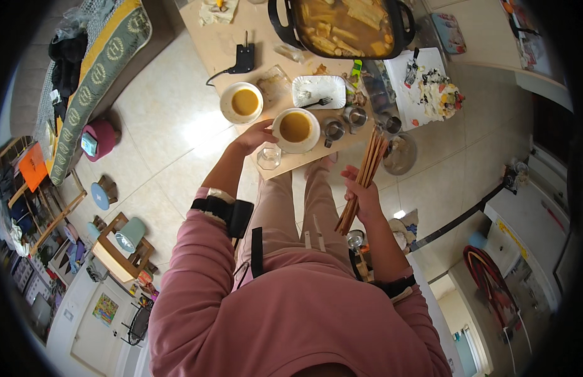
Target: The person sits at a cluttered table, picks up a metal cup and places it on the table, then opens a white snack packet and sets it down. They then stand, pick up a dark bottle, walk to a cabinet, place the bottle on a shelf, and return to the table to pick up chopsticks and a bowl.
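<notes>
My right hand [362, 191] is closed around a bundle of wooden chopsticks [364, 179], held tilted beside the table's near right corner. With fingers at its left rim, my left hand [258, 137] touches a white bowl of brown soup [296, 131]; whether it grips the rim I cannot tell. A second bowl of soup [241, 103] stands to the upper left. Just below my left hand is a clear glass [269, 158]. Metal cups [333, 129] stand right of the nearer bowl. Behind the bowls lies a white paper tray [319, 89] with a black fork [318, 102].
At the table's back stands a large black electric pot [345, 28] of soup and food. A black plug [244, 57] lies left of it. A partly eaten cream cake [437, 96] is on a white board at the right, above a round bin [401, 153].
</notes>
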A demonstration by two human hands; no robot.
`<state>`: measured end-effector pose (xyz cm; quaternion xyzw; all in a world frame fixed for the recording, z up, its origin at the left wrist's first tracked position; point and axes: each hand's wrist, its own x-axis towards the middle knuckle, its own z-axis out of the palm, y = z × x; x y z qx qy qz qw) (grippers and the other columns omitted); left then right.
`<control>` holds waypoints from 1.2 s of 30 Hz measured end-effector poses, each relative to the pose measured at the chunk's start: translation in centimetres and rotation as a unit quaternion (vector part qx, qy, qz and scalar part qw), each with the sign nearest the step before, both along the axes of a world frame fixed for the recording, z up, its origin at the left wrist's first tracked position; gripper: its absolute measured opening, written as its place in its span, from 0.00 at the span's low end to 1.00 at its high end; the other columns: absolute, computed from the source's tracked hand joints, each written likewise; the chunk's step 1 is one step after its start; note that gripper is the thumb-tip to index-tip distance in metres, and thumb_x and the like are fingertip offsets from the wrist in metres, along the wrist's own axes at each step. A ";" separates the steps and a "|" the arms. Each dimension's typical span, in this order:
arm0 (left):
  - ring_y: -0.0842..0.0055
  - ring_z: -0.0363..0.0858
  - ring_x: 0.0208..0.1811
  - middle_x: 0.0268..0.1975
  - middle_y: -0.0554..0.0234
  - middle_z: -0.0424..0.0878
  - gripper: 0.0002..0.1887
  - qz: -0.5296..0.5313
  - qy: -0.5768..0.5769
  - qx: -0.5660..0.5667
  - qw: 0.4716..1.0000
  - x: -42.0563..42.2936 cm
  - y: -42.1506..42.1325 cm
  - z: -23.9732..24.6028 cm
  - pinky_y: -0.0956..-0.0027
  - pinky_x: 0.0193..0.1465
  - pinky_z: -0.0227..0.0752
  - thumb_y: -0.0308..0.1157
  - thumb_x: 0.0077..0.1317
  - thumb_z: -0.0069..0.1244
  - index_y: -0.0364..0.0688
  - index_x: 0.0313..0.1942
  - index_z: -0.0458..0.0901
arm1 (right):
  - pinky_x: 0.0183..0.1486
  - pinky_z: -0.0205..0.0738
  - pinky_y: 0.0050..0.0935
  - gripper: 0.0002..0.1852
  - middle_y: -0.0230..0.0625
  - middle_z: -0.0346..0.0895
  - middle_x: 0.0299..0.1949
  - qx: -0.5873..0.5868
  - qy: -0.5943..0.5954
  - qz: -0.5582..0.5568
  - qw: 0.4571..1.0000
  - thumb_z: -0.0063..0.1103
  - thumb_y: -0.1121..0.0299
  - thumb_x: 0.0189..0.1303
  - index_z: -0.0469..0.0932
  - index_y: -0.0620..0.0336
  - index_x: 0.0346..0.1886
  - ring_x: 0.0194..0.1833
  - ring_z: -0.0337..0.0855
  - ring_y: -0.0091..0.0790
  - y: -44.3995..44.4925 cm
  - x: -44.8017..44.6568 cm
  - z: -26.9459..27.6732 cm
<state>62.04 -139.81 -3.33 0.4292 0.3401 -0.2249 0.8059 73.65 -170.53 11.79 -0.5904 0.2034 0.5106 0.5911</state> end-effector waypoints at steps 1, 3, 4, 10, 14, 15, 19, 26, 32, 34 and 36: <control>0.71 0.76 0.54 0.51 0.53 0.80 0.37 -0.007 -0.012 0.008 1.000 0.3 -0.1 1.1 0.69 0.59 0.67 0.19 0.52 0.54 0.38 0.65 0.64 | 0.30 0.69 0.22 0.24 0.38 0.75 0.49 -0.003 -0.008 0.004 1.000 0.60 0.76 0.57 0.70 0.64 0.59 0.25 0.68 0.18 0.6 0.3 -0.2; 0.71 0.76 0.54 0.54 0.51 0.78 0.38 -0.038 -0.038 0.012 0.998 0.7 -0.3 3.7 0.68 0.63 0.65 0.23 0.54 0.53 0.35 0.67 0.59 | 0.30 0.68 0.22 0.26 0.38 0.74 0.50 -0.009 -0.032 -0.006 0.999 0.61 0.75 0.56 0.69 0.64 0.60 0.25 0.67 0.18 1.9 0.6 -0.6; 0.72 0.77 0.54 0.53 0.51 0.79 0.38 -0.044 -0.046 0.019 0.998 0.7 -0.4 5.1 0.68 0.62 0.65 0.24 0.53 0.54 0.35 0.66 0.60 | 0.30 0.68 0.22 0.26 0.38 0.74 0.51 -0.005 -0.034 -0.013 0.999 0.61 0.75 0.56 0.69 0.64 0.60 0.25 0.67 0.18 2.6 0.9 -0.9; 0.73 0.77 0.53 0.52 0.53 0.80 0.39 -0.007 -0.069 -0.011 0.998 0.1 -2.7 10.9 0.69 0.60 0.65 0.28 0.53 0.58 0.36 0.66 0.60 | 0.29 0.64 0.20 0.29 0.20 0.70 0.32 0.084 0.021 -0.014 0.996 0.59 0.72 0.59 0.64 0.57 0.66 0.24 0.65 0.14 4.7 2.0 -1.2; 0.73 0.79 0.50 0.46 0.52 0.83 0.34 0.065 -0.064 -0.056 0.994 -0.7 -3.8 12.7 0.70 0.59 0.67 0.24 0.54 0.58 0.35 0.62 0.64 | 0.28 0.64 0.19 0.23 0.21 0.68 0.29 0.133 0.042 -0.015 0.990 0.61 0.71 0.59 0.69 0.57 0.59 0.23 0.66 0.15 4.1 1.9 -0.6; 0.73 0.79 0.50 0.46 0.52 0.83 0.34 0.064 -0.061 -0.057 0.994 -1.0 -4.0 13.1 0.70 0.58 0.67 0.23 0.54 0.57 0.35 0.62 0.64 | 0.28 0.65 0.20 0.26 0.22 0.69 0.30 0.120 0.049 -0.005 0.992 0.61 0.72 0.57 0.67 0.57 0.61 0.23 0.66 0.16 3.9 1.8 -0.4; 0.73 0.79 0.49 0.46 0.53 0.83 0.34 0.052 -0.051 -0.053 0.996 -1.4 -4.1 14.5 0.70 0.59 0.66 0.23 0.55 0.57 0.35 0.63 0.63 | 0.28 0.68 0.23 0.24 0.27 0.70 0.28 0.121 0.060 0.026 0.990 0.64 0.75 0.53 0.68 0.58 0.54 0.22 0.68 0.20 3.2 1.9 -0.1; 0.73 0.79 0.50 0.46 0.53 0.83 0.34 0.028 -0.048 -0.055 0.997 -1.4 -4.4 15.4 0.70 0.58 0.66 0.24 0.56 0.57 0.37 0.64 0.63 | 0.25 0.69 0.25 0.17 0.29 0.70 0.24 0.097 0.074 0.042 0.992 0.64 0.79 0.52 0.69 0.59 0.44 0.21 0.70 0.23 2.9 2.0 0.5; 0.74 0.77 0.53 0.51 0.54 0.80 0.36 -0.027 -0.108 -0.087 0.990 -1.1 -4.4 13.3 0.69 0.59 0.66 0.30 0.59 0.59 0.38 0.66 0.60 | 0.25 0.68 0.23 0.20 0.27 0.71 0.26 0.088 0.075 0.012 0.993 0.64 0.78 0.51 0.69 0.58 0.47 0.20 0.69 0.20 1.1 2.4 0.1; 0.73 0.76 0.55 0.53 0.54 0.79 0.35 -0.050 -0.115 -0.045 0.991 -0.6 -4.0 11.0 0.68 0.59 0.66 0.32 0.61 0.58 0.37 0.67 0.61 | 0.25 0.68 0.23 0.19 0.28 0.71 0.26 0.088 0.082 -0.017 0.993 0.64 0.79 0.51 0.69 0.59 0.47 0.20 0.69 0.21 -0.2 2.6 -0.1; 0.71 0.74 0.58 0.55 0.53 0.78 0.31 -0.067 -0.063 0.065 0.994 0.4 -3.5 7.9 0.68 0.61 0.67 0.38 0.65 0.54 0.34 0.65 0.64 | 0.25 0.68 0.22 0.19 0.26 0.71 0.26 0.084 0.077 -0.040 0.993 0.64 0.78 0.51 0.70 0.58 0.47 0.20 0.68 0.20 -1.8 2.6 -0.3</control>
